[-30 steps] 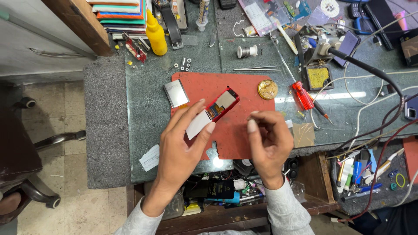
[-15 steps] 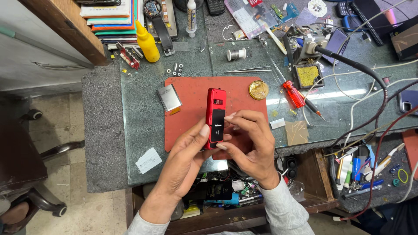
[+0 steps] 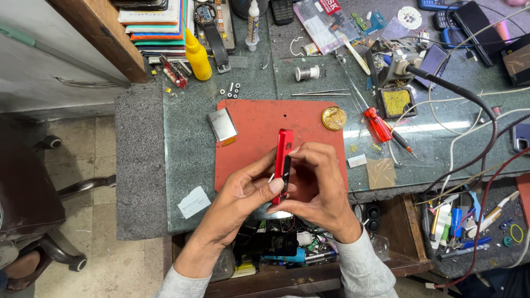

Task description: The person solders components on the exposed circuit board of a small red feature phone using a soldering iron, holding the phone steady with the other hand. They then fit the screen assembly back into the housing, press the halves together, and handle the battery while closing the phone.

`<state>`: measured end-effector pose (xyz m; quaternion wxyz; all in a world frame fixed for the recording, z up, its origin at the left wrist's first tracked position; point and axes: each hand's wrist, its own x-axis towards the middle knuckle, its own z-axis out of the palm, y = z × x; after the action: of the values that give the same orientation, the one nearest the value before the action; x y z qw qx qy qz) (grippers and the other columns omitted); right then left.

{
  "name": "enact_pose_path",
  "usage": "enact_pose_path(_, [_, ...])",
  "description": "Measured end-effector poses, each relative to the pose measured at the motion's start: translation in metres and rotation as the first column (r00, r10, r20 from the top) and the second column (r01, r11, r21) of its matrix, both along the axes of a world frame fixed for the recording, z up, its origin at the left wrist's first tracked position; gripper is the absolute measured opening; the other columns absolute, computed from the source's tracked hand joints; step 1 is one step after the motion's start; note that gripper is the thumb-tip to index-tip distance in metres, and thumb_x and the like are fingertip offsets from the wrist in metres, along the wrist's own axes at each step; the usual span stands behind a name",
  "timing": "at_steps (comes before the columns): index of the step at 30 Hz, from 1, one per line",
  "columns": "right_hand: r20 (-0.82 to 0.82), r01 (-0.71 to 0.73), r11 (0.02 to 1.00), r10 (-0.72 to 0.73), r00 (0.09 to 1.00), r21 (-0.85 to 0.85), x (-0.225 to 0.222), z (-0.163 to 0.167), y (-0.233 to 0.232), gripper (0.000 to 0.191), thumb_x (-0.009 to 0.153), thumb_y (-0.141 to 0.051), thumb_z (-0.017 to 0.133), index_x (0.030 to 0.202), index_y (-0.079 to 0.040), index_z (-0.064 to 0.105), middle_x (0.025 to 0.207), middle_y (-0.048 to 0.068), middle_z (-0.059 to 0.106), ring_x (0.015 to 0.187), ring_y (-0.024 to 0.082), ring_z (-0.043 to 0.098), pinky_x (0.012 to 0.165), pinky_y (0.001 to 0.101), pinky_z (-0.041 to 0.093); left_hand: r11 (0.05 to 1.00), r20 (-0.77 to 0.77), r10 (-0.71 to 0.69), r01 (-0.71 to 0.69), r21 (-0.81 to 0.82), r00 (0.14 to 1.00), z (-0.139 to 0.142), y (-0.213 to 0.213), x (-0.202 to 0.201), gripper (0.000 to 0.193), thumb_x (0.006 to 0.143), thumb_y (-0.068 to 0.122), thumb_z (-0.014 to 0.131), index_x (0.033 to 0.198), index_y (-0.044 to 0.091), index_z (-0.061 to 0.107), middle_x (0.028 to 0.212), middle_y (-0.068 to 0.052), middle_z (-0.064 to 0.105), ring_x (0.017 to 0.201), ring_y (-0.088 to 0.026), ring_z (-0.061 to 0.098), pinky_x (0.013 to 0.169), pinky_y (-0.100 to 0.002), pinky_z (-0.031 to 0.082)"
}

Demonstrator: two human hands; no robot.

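Slim red phone (image 3: 284,157) held edge-up between both hands over the red mat (image 3: 248,129) on the table (image 3: 187,160), long axis running away from the person, left hand (image 3: 251,190) and right hand (image 3: 314,185) both gripping its near end, apparently equally close.

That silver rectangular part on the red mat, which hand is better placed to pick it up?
Probably the left hand: the silver part lies up and left of it on the red mat, while the right hand, also gripping the red phone, would have to cross over.
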<state>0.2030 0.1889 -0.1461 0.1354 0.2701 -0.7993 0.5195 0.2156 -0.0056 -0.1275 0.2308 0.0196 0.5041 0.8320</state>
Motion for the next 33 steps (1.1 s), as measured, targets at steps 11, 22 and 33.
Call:
enact_pose_path(11, [-0.050,-0.027,0.999,0.029,0.998,0.036,-0.003,-0.007,0.011,0.076,0.062,-0.024,0.100,0.119,-0.011,0.051,0.120,0.008,0.053,0.112,0.024,0.056,0.093,0.0370,0.051,0.994,-0.004,-0.099,0.099,-0.037,0.995,-0.001,0.001,-0.004,0.076,0.094,0.022,0.070,0.159,-0.001,0.038,0.130,-0.010,0.063,0.108,-0.017,0.069,0.093,-0.032,0.056])
enact_pose_path(22, [0.034,-0.056,0.994,0.059,0.998,-0.091,0.000,-0.007,0.015,0.092,0.065,-0.038,0.099,0.135,-0.007,0.047,0.134,0.011,0.047,0.126,0.026,0.059,0.104,0.0361,0.057,0.996,-0.042,-0.042,0.038,-0.077,0.998,-0.004,0.006,-0.001,0.066,0.092,0.024,0.072,0.148,-0.004,0.052,0.133,-0.012,0.066,0.109,-0.020,0.069,0.100,-0.036,0.055])
enact_pose_path(33, [-0.075,0.027,0.999,-0.024,0.997,0.042,0.004,0.003,0.010,0.091,0.060,-0.040,0.099,0.133,-0.006,0.055,0.130,0.012,0.054,0.124,0.028,0.058,0.104,0.0384,0.053,0.997,0.011,-0.077,0.077,-0.013,0.997,-0.006,0.000,0.001,0.059,0.093,0.029,0.073,0.139,-0.004,0.059,0.123,-0.010,0.070,0.108,-0.018,0.069,0.097,-0.034,0.055])
